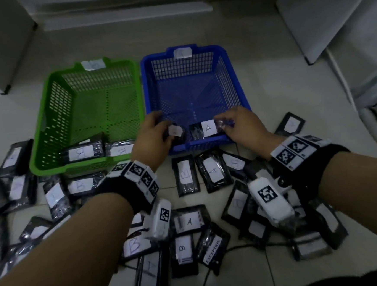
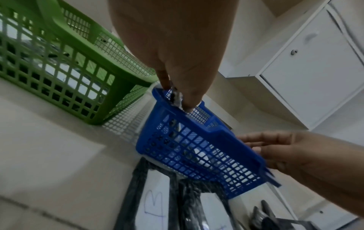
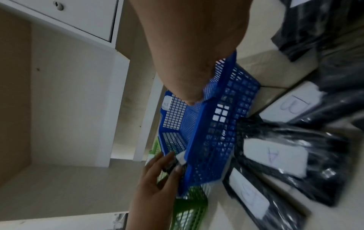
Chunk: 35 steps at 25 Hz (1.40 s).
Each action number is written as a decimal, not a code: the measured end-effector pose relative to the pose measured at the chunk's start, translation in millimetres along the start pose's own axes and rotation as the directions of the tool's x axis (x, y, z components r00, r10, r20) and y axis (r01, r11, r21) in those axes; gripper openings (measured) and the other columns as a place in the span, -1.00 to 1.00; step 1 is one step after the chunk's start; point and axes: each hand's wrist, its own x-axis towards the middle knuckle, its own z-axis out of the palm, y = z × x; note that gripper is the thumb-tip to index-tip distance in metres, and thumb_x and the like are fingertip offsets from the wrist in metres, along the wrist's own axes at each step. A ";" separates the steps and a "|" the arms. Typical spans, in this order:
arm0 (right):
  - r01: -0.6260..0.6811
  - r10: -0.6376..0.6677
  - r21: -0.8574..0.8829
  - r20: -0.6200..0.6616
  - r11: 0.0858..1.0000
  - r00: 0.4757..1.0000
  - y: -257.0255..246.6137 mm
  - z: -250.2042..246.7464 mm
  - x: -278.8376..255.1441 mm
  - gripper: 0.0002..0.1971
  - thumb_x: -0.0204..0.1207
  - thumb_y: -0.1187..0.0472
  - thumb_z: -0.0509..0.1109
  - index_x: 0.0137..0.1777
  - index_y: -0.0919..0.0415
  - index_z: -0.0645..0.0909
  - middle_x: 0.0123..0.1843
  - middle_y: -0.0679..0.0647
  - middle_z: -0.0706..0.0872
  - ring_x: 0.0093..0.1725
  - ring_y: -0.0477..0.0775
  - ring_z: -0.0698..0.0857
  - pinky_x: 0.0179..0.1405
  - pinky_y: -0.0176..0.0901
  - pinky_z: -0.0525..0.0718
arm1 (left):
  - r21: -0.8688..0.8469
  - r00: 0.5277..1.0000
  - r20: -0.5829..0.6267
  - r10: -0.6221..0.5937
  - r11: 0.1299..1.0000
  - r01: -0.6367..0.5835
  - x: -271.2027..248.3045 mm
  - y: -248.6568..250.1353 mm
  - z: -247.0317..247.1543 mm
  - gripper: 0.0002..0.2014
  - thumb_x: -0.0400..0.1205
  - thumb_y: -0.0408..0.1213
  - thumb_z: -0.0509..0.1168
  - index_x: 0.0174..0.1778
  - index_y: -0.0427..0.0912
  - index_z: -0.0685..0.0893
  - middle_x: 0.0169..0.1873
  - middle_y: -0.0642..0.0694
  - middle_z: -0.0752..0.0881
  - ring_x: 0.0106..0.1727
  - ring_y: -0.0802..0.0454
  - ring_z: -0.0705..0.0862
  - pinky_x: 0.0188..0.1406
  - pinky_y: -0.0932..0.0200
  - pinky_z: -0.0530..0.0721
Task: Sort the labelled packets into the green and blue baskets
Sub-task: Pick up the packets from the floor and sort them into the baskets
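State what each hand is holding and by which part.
Left hand pinches a black packet by its near end, over the blue basket. Right hand holds the right end of the packet labelled A.

- Green basket [image 1: 46,122]: perforated plastic, upright on the floor, a white label on its far rim; two black packets marked B [image 1: 81,153] lie flat at its near end.
- Blue basket [image 1: 234,82]: same make, just beside the green one on its right, a white label on its far rim.
- Packet marked A [image 1: 204,129]: black with a white label, at the blue basket's near wall.
- Loose packets [image 1: 185,177]: black, lettered A or B, scattered on the floor near the baskets.
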 end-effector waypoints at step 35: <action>-0.261 0.296 0.657 0.061 0.707 0.953 -67.1 14.0 -0.6 -0.78 0.51 0.37 0.38 0.07 0.16 0.46 0.00 0.22 0.62 -0.30 0.11 0.69 -0.47 -0.06 0.75 | -0.578 0.830 -0.090 -0.551 0.708 0.407 -33.0 -48.4 -81.1 -0.49 0.52 -0.25 0.44 0.39 -0.13 0.52 -0.06 -0.13 0.76 -0.06 -0.11 0.75 0.01 -0.02 0.73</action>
